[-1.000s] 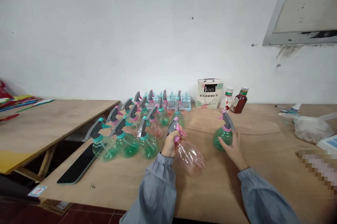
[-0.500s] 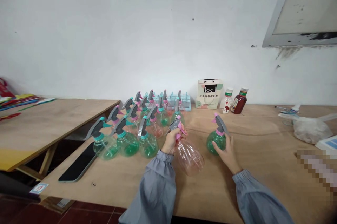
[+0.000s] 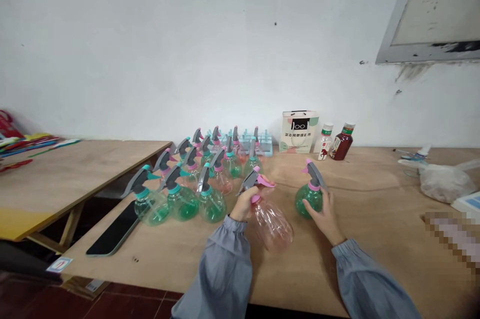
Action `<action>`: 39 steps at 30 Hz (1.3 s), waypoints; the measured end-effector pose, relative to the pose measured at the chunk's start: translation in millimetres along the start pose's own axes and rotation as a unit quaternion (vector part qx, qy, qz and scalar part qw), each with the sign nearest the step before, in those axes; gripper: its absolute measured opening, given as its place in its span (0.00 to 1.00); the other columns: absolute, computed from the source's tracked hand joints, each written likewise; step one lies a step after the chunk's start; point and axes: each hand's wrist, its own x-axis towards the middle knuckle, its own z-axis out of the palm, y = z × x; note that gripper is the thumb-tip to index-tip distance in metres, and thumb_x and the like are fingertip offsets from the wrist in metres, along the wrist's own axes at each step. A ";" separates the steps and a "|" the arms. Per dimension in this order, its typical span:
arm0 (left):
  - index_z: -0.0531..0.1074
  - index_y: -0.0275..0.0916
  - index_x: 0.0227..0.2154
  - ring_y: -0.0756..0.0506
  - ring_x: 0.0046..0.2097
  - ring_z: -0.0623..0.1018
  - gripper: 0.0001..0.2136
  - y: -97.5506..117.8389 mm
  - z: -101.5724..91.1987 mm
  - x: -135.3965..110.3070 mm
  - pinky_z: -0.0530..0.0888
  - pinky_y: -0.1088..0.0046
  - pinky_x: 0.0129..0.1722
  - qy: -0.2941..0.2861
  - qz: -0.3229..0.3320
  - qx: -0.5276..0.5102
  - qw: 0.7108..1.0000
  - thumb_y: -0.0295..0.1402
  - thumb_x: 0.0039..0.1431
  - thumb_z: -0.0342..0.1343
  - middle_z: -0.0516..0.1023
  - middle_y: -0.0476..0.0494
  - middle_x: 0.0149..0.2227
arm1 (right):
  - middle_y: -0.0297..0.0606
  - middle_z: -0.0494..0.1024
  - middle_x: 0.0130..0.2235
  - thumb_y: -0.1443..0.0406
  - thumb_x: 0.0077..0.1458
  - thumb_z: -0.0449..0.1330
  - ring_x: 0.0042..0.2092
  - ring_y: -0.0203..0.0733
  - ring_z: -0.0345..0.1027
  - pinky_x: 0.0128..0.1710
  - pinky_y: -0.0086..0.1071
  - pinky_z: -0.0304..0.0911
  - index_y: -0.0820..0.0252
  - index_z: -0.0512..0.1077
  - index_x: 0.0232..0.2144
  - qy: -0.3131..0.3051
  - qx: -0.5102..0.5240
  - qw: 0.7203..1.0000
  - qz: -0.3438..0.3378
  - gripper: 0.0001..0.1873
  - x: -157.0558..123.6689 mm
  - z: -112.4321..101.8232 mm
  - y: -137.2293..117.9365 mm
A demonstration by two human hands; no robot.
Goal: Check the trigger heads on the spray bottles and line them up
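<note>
My left hand (image 3: 245,202) is closed around the neck of a clear pink spray bottle (image 3: 273,226), which tilts with its round body toward the lower right. Its trigger head is grey and pink. On the right, my right hand (image 3: 325,215) grips the side of a green spray bottle (image 3: 305,200) with a pink collar and grey lever, upright on the table. Left of my hands stand several more spray bottles in rows; the nearest are a green one (image 3: 212,205) and another green one (image 3: 183,203) with teal collars.
A black phone (image 3: 114,231) lies at the table's left edge. Blue racks (image 3: 264,145), a paper bag (image 3: 299,134), a white-labelled bottle (image 3: 325,143) and a dark red bottle (image 3: 342,143) stand by the wall. A plastic bag (image 3: 446,182) lies to the right.
The pink bottle has turned slightly in my left hand, its nozzle now pointing more to the right. My right hand keeps its hold on the green bottle. The view has shifted slightly.
</note>
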 end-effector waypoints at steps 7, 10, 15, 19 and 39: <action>0.66 0.38 0.18 0.52 0.23 0.73 0.08 -4.8 2.7 -0.5 0.59 0.81 0.18 0.027 -0.051 -0.005 0.998 0.31 0.30 0.57 0.76 0.48 0.23 | 0.42 0.64 0.44 0.43 0.51 0.60 0.49 0.54 0.64 0.53 0.52 0.62 0.56 0.65 0.51 0.004 0.010 1.000 0.010 0.33 0.4 0.3 -1.1; 0.68 0.38 0.20 0.50 0.25 0.75 0.08 -5.1 5.2 -1.3 0.60 0.81 0.18 0.035 -0.062 0.011 0.997 0.31 0.31 0.58 0.77 0.47 0.25 | 0.42 0.64 0.44 0.43 0.50 0.60 0.49 0.54 0.64 0.53 0.52 0.62 0.57 0.65 0.51 0.007 0.008 1.000 0.012 0.33 0.7 0.5 -1.6; 0.72 0.38 0.26 0.48 0.31 0.78 0.12 -4.8 8.1 -1.1 0.65 0.80 0.21 0.032 -0.010 0.028 0.999 0.33 0.33 0.59 0.80 0.45 0.30 | 0.42 0.65 0.44 0.43 0.51 0.59 0.50 0.54 0.64 0.53 0.52 0.62 0.57 0.64 0.51 0.003 0.010 1.000 0.003 0.33 0.6 -0.1 -1.5; 0.68 0.38 0.21 0.52 0.23 0.72 0.08 -7.7 3.4 0.9 0.60 0.81 0.18 0.034 -0.028 0.024 0.999 0.33 0.32 0.58 0.78 0.46 0.28 | 0.43 0.65 0.44 0.44 0.51 0.60 0.50 0.54 0.64 0.54 0.53 0.62 0.57 0.65 0.50 0.002 0.009 1.000 -0.001 0.32 0.8 -0.3 -0.8; 0.72 0.40 0.46 0.41 0.43 0.79 0.20 -20.0 -42.1 28.6 0.72 0.64 0.46 0.248 0.312 0.459 0.794 0.44 0.54 0.60 0.80 0.42 0.40 | 0.45 0.72 0.41 0.43 0.51 0.60 0.46 0.53 0.68 0.48 0.50 0.66 0.57 0.68 0.46 0.018 -0.008 1.000 -0.022 0.30 27.9 -14.2 -10.8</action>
